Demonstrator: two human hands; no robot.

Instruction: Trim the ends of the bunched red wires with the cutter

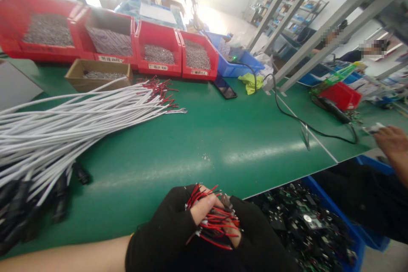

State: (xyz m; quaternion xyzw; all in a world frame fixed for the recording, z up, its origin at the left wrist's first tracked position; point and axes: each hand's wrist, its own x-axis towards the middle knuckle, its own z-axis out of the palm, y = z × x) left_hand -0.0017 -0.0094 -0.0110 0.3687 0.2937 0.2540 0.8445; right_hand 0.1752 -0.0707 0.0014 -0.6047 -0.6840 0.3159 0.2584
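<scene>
Low at the table's front edge, my left hand (pixel 172 225) and my right hand (pixel 251 233), both in black fingerless gloves, meet around a bundle of short red and black wires (pixel 219 221). The left thumb presses on top of the bundle, and the wire ends fan out between the hands. My right fingers are partly hidden under the wires. To the left, a large heap of white cables (pixel 95 119) lies on the green table (pixel 204 140), with red and black wire ends at one end and black connectors at the other.
Red bins (pixel 159 49) of small metal parts line the back, behind a cardboard box (pixel 73 80). A wrench (pixel 178 111), phone (pixel 225 88) and tweezers (pixel 305 136) lie on the table. Lower right is a blue crate (pixel 358 238) of black parts; another person's hand (pixel 392 142) is at right.
</scene>
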